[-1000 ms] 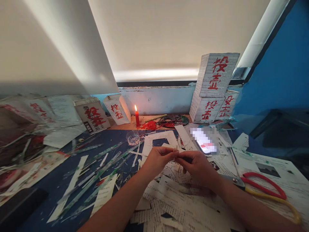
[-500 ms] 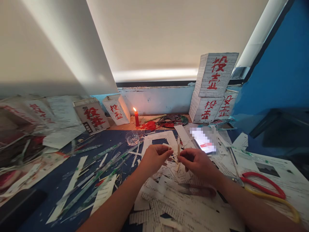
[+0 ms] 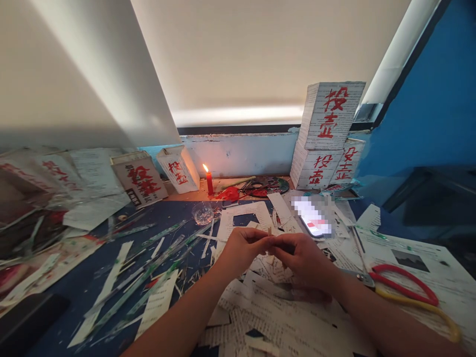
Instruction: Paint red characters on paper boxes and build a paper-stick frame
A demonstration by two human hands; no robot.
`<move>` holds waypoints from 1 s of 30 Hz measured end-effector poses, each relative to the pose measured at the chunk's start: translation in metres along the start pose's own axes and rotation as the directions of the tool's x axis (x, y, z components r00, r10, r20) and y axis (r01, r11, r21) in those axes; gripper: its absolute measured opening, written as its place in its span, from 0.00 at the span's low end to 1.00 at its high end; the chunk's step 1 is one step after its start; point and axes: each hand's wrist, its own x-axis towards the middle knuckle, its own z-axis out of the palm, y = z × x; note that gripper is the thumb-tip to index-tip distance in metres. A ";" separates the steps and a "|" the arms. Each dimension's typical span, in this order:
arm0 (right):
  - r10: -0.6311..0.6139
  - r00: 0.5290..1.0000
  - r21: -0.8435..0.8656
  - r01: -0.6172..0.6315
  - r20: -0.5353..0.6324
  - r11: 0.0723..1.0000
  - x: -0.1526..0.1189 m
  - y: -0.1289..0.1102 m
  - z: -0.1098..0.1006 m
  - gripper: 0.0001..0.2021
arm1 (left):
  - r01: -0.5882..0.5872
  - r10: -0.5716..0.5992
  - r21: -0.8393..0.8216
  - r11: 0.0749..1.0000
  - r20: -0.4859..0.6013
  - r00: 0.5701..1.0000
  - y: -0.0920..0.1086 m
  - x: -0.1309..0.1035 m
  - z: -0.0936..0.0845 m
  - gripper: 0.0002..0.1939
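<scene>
Over the littered desk, my left hand and my right hand meet fingertip to fingertip. Both are pinched around thin pale sticks, whose upper ends poke out above the fingers; the fingers hide most of their length, and I cannot tell how many there are. Under the hands lie printed paper scraps. A tool with a reddish handle rests on them, partly behind my right wrist. Scissors with red and yellow handles lie by my right forearm.
A lit red candle burns on the back ledge near a paper box. Stacked paper boxes with red characters stand at the back right. A lit phone, a clear round dish and plastic strips lie around.
My two hands have come together, fingertips now touching where there was a gap. The sticks, upright in my right fingers before, are now mostly covered by both hands.
</scene>
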 end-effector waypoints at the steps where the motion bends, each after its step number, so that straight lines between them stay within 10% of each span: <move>1: -0.008 1.000 -0.015 0.008 -0.001 1.000 0.000 0.000 0.000 0.10 | 0.010 -0.010 -0.003 1.000 -0.002 1.000 -0.001 0.001 -0.001 0.12; 9: 0.002 1.000 -0.049 -0.002 0.004 0.999 -0.002 0.001 -0.001 0.06 | 0.025 -0.025 0.027 0.999 0.005 1.000 -0.004 0.002 -0.004 0.12; 18: -0.023 0.999 -0.059 0.021 -0.041 0.998 -0.002 0.003 -0.001 0.32 | 0.101 -0.099 -0.112 0.989 0.025 0.995 -0.002 0.003 -0.004 0.12; 30: -0.100 0.995 -0.093 0.101 0.012 0.991 -0.002 0.009 0.000 0.40 | 0.141 -0.129 -0.174 0.975 0.077 0.989 0.001 -0.001 -0.001 0.14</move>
